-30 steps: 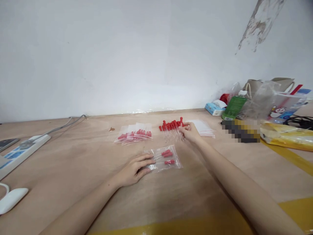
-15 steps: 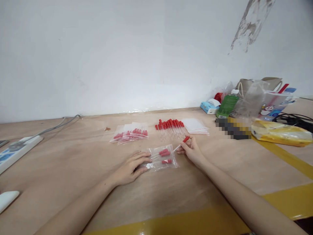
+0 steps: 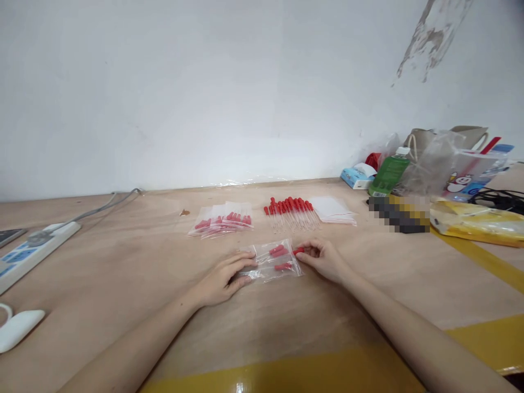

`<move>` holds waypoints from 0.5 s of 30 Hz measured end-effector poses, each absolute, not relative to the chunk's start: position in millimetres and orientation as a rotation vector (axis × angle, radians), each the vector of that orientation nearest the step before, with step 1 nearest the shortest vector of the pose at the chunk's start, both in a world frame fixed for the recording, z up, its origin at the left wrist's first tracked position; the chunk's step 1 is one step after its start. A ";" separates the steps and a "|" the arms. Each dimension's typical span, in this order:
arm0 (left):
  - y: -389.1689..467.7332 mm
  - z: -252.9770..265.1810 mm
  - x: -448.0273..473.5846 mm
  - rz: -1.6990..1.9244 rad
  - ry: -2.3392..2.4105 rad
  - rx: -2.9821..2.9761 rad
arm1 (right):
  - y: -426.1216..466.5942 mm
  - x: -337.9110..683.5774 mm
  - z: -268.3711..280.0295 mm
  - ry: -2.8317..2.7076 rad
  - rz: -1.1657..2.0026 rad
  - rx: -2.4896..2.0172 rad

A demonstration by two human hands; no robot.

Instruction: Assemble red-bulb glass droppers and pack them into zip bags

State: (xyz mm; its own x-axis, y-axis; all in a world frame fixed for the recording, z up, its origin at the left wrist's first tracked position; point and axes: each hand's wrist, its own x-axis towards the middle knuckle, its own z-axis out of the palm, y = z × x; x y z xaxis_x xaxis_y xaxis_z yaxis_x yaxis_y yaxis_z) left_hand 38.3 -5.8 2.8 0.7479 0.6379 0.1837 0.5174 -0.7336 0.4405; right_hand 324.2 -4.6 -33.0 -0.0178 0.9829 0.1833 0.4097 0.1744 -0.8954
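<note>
In front of me lies a clear zip bag (image 3: 267, 272) with several red-bulbed glass droppers (image 3: 283, 267) inside, their bulbs toward its right end. My left hand (image 3: 223, 279) rests on the bag's left end, fingers stretched out and thumb apart. At the right end, my right hand (image 3: 325, 260) pinches the red bulb of another dropper (image 3: 298, 251). Its glass tube points left into the bag's mouth and is hard to see. Behind the bag lies a row of loose droppers (image 3: 291, 206), with filled bags (image 3: 223, 219) to their left.
Flat white bags or sheets (image 3: 333, 210) lie right of the loose droppers. Farther right stand a tissue pack (image 3: 356, 177), a green bottle (image 3: 388, 173) and a yellow packet (image 3: 477, 221). A power strip (image 3: 39, 254) and a white object (image 3: 20, 330) are at the left.
My right hand has moved left and brought the dropper to the bag's mouth, its tube now inside the bag end. My left hand stays on the bag. The view has shifted slightly.
</note>
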 end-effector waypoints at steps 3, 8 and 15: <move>-5.5 2.4 38.3 0.458 0.884 2.595 | -6.5 318.0 -29.5 -1.707 0.687 -1.402; -4.4 1.3 38.3 0.461 0.882 2.619 | -15.1 308.9 -22.3 -1.812 0.963 -1.171; -5.9 2.8 37.5 0.432 0.897 2.622 | 6.9 326.1 -20.8 -1.659 0.742 -1.360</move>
